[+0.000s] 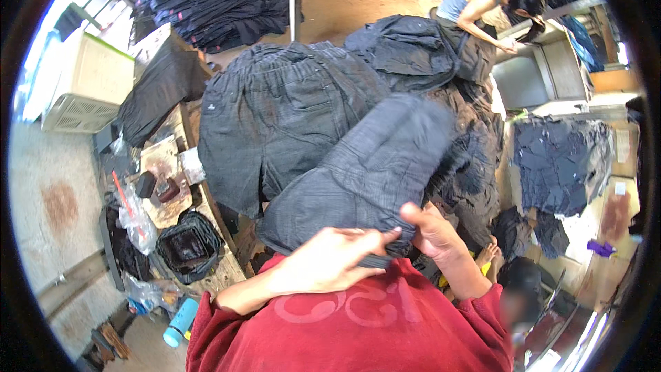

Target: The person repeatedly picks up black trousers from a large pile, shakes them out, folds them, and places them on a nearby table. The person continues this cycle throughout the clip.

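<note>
A pair of dark grey shorts stretches away from my body, its far end blurred by motion. My left hand pinches its near edge between thumb and fingers. Close by on the right, my right hand grips the same edge, thumb raised and the other fingers partly hidden by cloth. Beneath and beyond lies another pair of dark shorts with a gathered waistband, spread flat on top of a heap. Part of that pair is covered by the one in my hands.
Dark garments heap up ahead and to the right. At left, a wooden bench bears a black open container and plastic bags. A light blue bottle lies lower left. One person works far right; another person's hand shows near right.
</note>
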The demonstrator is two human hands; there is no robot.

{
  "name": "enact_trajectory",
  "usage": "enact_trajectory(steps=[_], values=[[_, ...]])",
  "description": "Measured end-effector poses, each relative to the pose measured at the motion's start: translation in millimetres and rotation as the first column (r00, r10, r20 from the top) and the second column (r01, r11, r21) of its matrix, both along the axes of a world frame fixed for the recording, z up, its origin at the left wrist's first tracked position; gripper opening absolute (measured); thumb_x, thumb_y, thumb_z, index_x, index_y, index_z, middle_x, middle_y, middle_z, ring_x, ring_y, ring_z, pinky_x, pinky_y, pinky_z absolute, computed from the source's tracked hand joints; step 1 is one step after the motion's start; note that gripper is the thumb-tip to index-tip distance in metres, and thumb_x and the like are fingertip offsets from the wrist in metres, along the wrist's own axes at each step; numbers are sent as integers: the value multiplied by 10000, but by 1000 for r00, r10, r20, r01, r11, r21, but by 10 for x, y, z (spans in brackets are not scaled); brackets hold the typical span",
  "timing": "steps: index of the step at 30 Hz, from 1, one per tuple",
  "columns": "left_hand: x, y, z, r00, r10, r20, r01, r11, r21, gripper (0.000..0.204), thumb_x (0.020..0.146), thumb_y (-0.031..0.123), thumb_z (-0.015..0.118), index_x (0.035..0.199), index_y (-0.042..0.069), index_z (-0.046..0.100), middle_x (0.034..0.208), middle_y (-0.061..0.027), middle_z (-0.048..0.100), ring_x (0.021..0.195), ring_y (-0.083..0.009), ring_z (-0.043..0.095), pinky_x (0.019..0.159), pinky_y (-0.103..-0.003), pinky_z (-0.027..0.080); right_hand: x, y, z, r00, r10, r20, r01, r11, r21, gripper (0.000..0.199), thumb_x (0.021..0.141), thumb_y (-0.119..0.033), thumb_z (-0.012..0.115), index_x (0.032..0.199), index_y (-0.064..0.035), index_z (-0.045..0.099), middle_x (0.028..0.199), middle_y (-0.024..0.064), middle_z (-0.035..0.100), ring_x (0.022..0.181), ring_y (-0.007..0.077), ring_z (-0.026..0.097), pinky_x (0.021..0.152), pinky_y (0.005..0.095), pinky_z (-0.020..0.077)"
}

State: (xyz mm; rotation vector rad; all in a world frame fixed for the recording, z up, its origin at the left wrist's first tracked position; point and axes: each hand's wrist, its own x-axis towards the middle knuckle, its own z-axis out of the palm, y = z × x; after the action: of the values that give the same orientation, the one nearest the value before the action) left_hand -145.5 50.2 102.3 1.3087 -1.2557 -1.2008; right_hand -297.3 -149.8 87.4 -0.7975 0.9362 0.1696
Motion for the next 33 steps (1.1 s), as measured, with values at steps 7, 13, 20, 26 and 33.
enact_trajectory(steps=[7, 13, 20, 26, 33], values=[[1037, 76, -774, 611, 627, 484, -568, 773, -284, 395, 876, 298, 823, 1157, 34, 739, 1190, -164, 742, 1180, -335, 695, 1032, -426, 530, -427, -610, 248, 964, -204, -173, 104, 882, -460, 449, 789, -38, 818, 1220, 25, 709, 1113, 110, 768, 978, 255, 735, 951, 413, 565], [2650, 697, -1878, 254, 813, 525, -956, 295, 6, 912, 883, 502, 834, 1526, -22, 455, 1483, -305, 563, 1395, -384, 547, 1165, -432, 424, -1974, -1506, 921, 899, -436, -42, 281, 648, -708, 398, 819, -152, 768, 1160, 34, 681, 1079, 109, 747, 937, 250, 722, 897, 389, 568], [2647, 848, -1543, 79, 682, 727, -898, 365, -245, 620, 834, 405, 900, 1207, -47, 695, 1102, -186, 758, 1020, -242, 701, 961, -367, 525, -2940, -1608, 769, 789, -604, 110, 515, 554, -653, 327, 891, -160, 742, 1151, 37, 766, 1130, 104, 768, 1079, 218, 713, 1032, 360, 509], [1404, 393, -552, 524, 716, 461, -773, 627, -96, 201, 995, 76, 725, 946, 95, 531, 899, 46, 537, 847, -86, 477, 805, -247, 421, -3018, -1537, 374, 680, -726, 104, 510, 366, -779, 357, 893, -182, 786, 1175, 34, 744, 1129, 114, 772, 1047, 231, 734, 984, 374, 552], [-174, -595, 233, 982, -40, 185, 22, 995, 99, 296, 713, 13, 655, 940, 54, 469, 900, -68, 542, 868, -223, 620, 815, -316, 467, -3167, -1400, 254, 567, -822, 47, 720, 466, -514, 338, 928, -191, 760, 1185, 23, 713, 1079, 122, 768, 897, 267, 761, 846, 411, 621]])
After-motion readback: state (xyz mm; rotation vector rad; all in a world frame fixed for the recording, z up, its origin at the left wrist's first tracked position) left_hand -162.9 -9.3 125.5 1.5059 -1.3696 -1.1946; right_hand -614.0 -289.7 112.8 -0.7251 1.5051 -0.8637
